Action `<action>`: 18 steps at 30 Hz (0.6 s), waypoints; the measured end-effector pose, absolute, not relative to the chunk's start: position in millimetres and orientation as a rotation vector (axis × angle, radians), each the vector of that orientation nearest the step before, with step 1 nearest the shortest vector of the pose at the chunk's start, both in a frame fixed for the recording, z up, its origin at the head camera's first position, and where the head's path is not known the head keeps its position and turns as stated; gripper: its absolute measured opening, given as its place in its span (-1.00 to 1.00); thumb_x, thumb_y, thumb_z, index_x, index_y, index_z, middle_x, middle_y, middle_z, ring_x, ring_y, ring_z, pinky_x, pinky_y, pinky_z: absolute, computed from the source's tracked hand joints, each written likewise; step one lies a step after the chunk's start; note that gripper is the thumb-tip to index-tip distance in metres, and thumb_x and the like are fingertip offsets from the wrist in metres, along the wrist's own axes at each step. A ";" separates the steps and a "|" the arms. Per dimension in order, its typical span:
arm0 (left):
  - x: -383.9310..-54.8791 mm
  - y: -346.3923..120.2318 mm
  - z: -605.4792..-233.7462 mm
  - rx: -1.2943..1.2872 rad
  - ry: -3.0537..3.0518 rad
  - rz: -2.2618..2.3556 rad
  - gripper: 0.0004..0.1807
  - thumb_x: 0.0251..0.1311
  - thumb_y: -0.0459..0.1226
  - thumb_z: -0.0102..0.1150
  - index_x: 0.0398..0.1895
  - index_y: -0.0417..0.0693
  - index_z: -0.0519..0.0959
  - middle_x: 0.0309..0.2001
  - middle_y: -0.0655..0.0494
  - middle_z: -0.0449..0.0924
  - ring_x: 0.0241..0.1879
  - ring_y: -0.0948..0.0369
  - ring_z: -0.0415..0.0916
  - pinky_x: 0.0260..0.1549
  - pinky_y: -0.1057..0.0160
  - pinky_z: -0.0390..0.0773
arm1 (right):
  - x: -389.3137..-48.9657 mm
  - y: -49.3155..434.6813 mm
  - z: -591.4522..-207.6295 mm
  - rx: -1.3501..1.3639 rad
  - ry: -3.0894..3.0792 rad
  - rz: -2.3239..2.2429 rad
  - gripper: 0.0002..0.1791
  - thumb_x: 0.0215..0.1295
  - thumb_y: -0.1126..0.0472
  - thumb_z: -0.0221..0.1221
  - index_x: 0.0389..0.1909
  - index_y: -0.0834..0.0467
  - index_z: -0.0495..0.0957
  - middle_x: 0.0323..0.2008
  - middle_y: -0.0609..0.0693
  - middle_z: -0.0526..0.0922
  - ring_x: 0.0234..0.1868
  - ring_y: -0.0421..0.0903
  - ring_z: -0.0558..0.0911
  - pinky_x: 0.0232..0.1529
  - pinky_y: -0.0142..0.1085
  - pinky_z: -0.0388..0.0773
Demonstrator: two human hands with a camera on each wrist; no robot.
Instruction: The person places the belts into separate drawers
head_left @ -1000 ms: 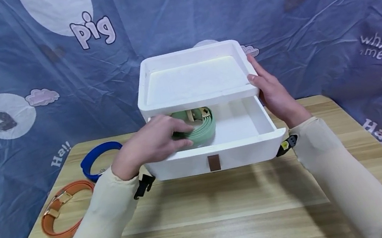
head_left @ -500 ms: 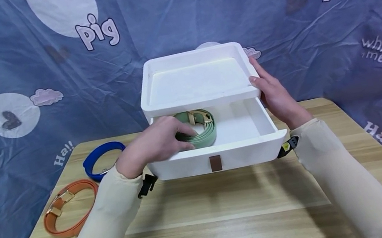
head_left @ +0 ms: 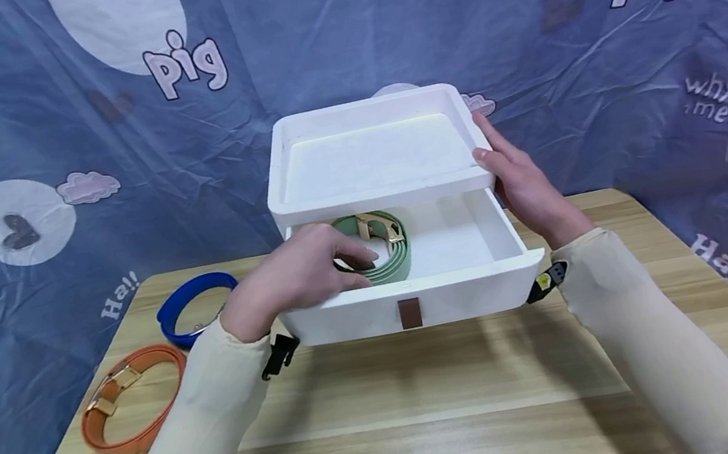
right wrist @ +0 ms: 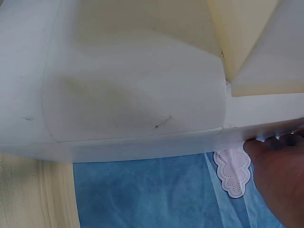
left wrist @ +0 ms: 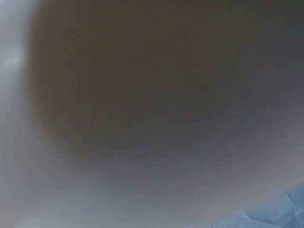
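A white drawer box (head_left: 388, 195) stands on the table in the head view, its drawer (head_left: 476, 294) pulled out toward me. In the drawer's left part lies a coiled green belt (head_left: 400, 257) with a gold buckle. My left hand (head_left: 299, 270) reaches over the drawer's left side, its fingertips inside the coil and its thumb near the front wall; a gap shows between fingers and belt. My right hand (head_left: 524, 180) holds the box's right side, thumb on the top rim, fingers along the outside. The right wrist view shows that hand (right wrist: 280, 175) against the white edge.
A blue belt (head_left: 169, 316) and an orange belt (head_left: 91, 433), both rolled into loops, lie on the wooden table (head_left: 444, 446) at the left. A blue printed cloth (head_left: 316, 26) hangs behind the box. The left wrist view is dark and blurred.
The left fingers have shifted slightly and stand farther off the green belt, whose coil shows more fully. The right hand keeps its place on the box.
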State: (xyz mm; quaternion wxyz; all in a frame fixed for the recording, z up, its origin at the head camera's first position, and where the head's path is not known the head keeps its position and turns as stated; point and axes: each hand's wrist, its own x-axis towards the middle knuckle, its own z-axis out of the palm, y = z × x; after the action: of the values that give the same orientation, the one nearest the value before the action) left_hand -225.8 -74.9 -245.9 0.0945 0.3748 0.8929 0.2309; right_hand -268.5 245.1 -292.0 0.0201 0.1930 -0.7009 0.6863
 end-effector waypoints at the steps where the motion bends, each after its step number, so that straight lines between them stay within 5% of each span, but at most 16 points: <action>1: -225.2 -75.7 -245.8 1.115 2.638 0.713 -0.70 0.10 -0.29 0.45 -0.05 -0.03 0.73 -0.15 0.24 0.69 -0.13 0.31 0.59 -0.09 0.30 0.61 | -268.4 245.0 -292.1 0.596 -2.176 2.125 -0.32 0.57 0.00 -0.11 0.56 -0.28 -0.19 0.54 -0.10 -0.11 0.39 0.10 0.20 0.03 -0.35 0.57; 10: -224.7 -84.6 -246.0 1.246 2.643 0.875 -0.65 0.16 -0.24 0.41 0.04 -0.08 0.69 -0.08 0.17 0.70 -0.02 0.26 0.58 0.03 0.13 0.61 | -269.1 244.5 -292.1 0.593 -2.168 2.127 -0.33 0.57 0.02 -0.11 0.56 -0.28 -0.18 0.54 -0.08 -0.11 0.39 0.10 0.19 0.04 -0.36 0.55; 18: -220.9 -91.7 -248.2 1.484 2.727 1.048 -0.57 0.11 -0.31 0.44 0.09 -0.17 0.65 0.04 0.07 0.65 0.07 0.19 0.55 0.13 0.19 0.55 | -269.5 244.1 -292.4 0.587 -2.164 2.130 -0.32 0.57 0.02 -0.10 0.56 -0.25 -0.18 0.54 -0.08 -0.09 0.40 0.09 0.19 0.03 -0.37 0.55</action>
State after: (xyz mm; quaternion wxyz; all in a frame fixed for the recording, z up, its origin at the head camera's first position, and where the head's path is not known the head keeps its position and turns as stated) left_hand -220.9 -91.7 -248.2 -0.0676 0.4519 0.8303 0.3189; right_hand -269.5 244.1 -292.4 0.0247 0.1897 -0.6994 0.6886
